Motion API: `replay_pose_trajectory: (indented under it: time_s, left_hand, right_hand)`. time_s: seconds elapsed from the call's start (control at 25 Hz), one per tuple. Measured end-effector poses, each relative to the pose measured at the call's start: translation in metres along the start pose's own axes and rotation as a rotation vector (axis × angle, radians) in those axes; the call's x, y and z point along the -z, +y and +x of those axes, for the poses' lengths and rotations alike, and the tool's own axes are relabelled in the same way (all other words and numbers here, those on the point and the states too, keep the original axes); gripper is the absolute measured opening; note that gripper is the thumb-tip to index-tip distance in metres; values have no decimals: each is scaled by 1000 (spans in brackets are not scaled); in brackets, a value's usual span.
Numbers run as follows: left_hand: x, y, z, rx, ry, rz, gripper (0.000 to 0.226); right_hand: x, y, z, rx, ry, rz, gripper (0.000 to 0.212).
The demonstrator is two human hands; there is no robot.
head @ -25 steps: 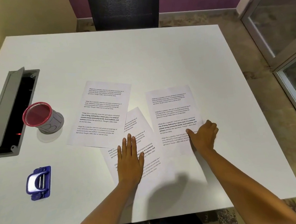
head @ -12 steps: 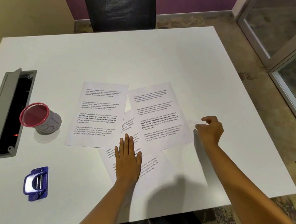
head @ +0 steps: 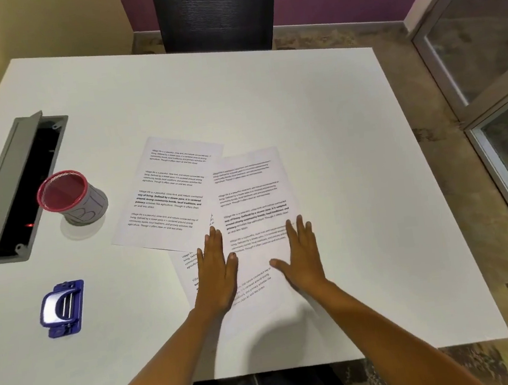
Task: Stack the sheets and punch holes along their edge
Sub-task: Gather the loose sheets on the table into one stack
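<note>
— Slid leftward since before, the top sheet [head: 253, 198] now overlaps the lower sheet [head: 253, 286]; the right hand [head: 303, 256] and the left hand [head: 215, 271] press flat, fingers straight.

— Then the third sheet [head: 168, 195] lies ahead-left of the left hand, long axis pointing away; that hand is nearer.

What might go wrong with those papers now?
The left sheet, right sheet and bottom sheet lie fanned at different angles; punched like this, their holes probably would not line up. The left hand and right hand press flat, but the left sheet lies mostly outside them and might stay behind. The hole punch sits off to the left; reaching for it could let the pile shift.
</note>
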State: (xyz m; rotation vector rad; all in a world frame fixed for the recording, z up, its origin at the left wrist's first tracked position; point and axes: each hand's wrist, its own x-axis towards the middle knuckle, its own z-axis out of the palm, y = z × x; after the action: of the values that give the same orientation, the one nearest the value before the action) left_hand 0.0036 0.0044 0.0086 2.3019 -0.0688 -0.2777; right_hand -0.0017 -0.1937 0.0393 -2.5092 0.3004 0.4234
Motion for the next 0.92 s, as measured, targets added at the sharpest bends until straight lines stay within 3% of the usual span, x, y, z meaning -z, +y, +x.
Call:
replay_pose_trajectory:
  time_s: [0.28, 0.36, 0.48, 0.64, 0.92]
  left_hand:
    - [8, 2, 2, 68, 37, -378, 57]
    - [10, 5, 2, 65, 51, -387, 58]
    - [16, 7, -2, 23, 143, -125, 65]
    - [27, -5, -13, 145, 204, 307, 70]
    - [33, -33, -22, 165, 54, 448, 80]
  right_hand:
    - [-27, -4, -32, 85, -75, -140, 91]
    - [-31, -9, -37, 39, 13, -79, 80]
    - [-31, -19, -34, -174, 222, 65, 73]
    - [-26, -35, -22, -341, 234, 45, 89]
    - [-37, -61, -21, -332, 156, -75, 98]
